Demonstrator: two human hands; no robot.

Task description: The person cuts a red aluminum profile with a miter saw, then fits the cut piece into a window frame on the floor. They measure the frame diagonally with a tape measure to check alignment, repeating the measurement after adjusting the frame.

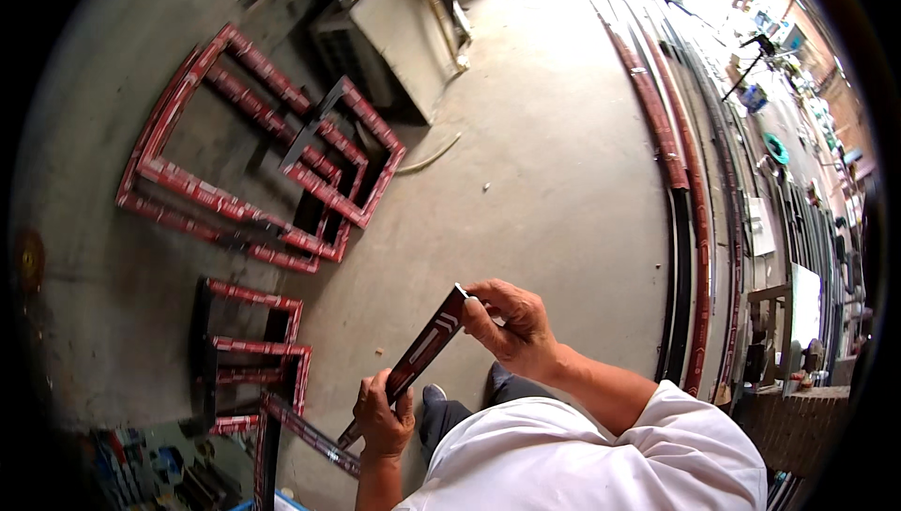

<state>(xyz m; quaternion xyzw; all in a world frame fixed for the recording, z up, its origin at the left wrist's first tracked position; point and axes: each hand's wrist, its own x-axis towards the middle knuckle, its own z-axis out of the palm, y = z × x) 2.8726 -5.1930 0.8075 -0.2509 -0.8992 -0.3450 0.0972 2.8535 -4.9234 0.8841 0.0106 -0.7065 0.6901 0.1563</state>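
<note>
Both my hands hold a short length of frame profile (431, 348), dark with reddish-brown film and a pale label on its face. It slants from upper right to lower left in front of my body. My right hand (512, 325) pinches its upper end between thumb and fingers. Lower down, my left hand (383, 420) is wrapped round it, and the lower tip pokes out past that hand. Beyond the left hand, a longer dark profile (305, 430) leans down from a stack of small red-taped frames (255, 346).
Large red-taped frames (202, 194) lean against the left wall. A pale box-like unit (404, 37) with a straw broom (434, 14) stands beyond them. Long profiles (699, 258) lie along the right side, near a wooden stand (771, 319). A hose (432, 156) lies on the floor.
</note>
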